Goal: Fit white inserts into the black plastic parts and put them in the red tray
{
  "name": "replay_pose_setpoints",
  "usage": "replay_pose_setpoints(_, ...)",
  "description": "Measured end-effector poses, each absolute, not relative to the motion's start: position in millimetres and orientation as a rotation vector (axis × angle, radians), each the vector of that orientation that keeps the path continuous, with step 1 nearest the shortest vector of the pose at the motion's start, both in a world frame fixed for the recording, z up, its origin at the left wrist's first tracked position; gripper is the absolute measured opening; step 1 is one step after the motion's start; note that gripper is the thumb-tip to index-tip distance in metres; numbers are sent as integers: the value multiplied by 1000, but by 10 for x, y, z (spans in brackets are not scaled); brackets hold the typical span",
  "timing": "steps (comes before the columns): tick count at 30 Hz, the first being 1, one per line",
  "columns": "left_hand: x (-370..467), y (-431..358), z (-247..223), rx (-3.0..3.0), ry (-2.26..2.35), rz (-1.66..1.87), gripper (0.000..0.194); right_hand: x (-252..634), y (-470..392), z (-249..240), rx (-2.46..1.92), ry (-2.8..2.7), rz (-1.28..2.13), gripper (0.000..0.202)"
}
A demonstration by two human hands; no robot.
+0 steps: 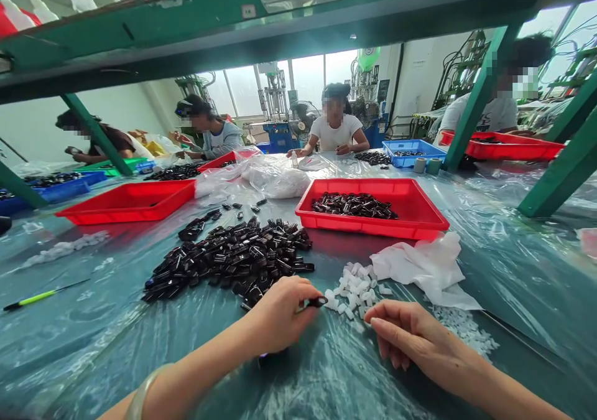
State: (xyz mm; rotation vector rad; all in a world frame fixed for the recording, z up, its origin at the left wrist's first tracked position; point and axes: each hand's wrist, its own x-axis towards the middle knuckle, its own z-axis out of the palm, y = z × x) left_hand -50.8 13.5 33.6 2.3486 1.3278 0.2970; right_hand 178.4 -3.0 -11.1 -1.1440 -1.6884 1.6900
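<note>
My left hand [285, 313] pinches a small black plastic part [318, 302] whose looped end sticks out past the fingertips to the right. Just behind that hand lies a large heap of similar glossy black parts [233, 255]. My right hand [410, 333] has its fingers curled, thumb and forefinger close together at the edge of a pile of short white tubular pieces [353, 286]. Whatever may be between those fingertips is too small to make out. Another dark part [274, 358] is partly hidden below my left wrist.
A red tray [373, 224] holding black parts stands behind the white pieces; another red tray [125, 211] is at left. Crumpled white plastic [422, 267], smaller white bits [466, 330] and a yellow-green tool [44, 295] lie around. Green shelf posts rise both sides; several people sit beyond.
</note>
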Motion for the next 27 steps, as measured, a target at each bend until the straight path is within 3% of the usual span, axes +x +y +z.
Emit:
replay_pose_setpoints(7, -149, 163, 373, 1280, 982, 558, 30, 1799, -23, -87, -1124, -1691, 1680, 31)
replay_pose_setpoints(18, -102, 149, 143, 1053, 878, 472, 31, 1809, -42, -47, -1178, -1788, 1580, 27)
replay_pose_setpoints(22, -132, 150, 89, 1017, 879, 450, 31, 1875, 0, -104, -1282, -1497, 1056, 23)
replay_pose_setpoints(27, -160, 136, 55, 992, 869, 460, 30, 2092, 203, 8, -1267, -1143, 341, 41)
